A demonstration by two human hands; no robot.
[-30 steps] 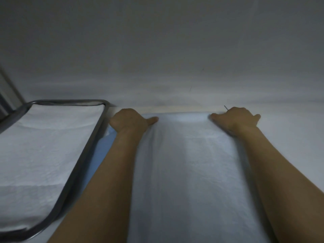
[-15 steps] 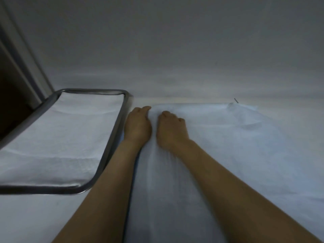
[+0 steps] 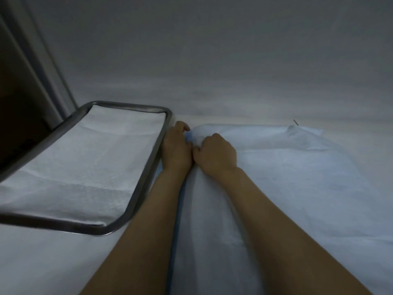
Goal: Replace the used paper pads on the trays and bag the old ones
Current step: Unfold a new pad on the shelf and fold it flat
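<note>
A large white paper pad [image 3: 287, 188] with a blue edge lies spread on the white surface in front of me. My left hand [image 3: 176, 149] and my right hand [image 3: 215, 155] sit side by side at the pad's far left corner. Fingers of both hands curl into the bunched paper there and pinch it. The pad's far right corner [image 3: 306, 135] is folded and rumpled. Left of my hands stands a metal tray [image 3: 148, 173] lined with a white paper pad [image 3: 80, 162].
A plain grey wall rises just behind the surface. A dark upright frame [image 3: 32, 67] stands at the far left behind the tray. A small dark pin-like object [image 3: 296, 122] lies by the pad's far right corner.
My right hand left the pad's far right corner and came across beside my left hand. Both hands went from lying on the pad to pinching its left corner. The view shifted left.
</note>
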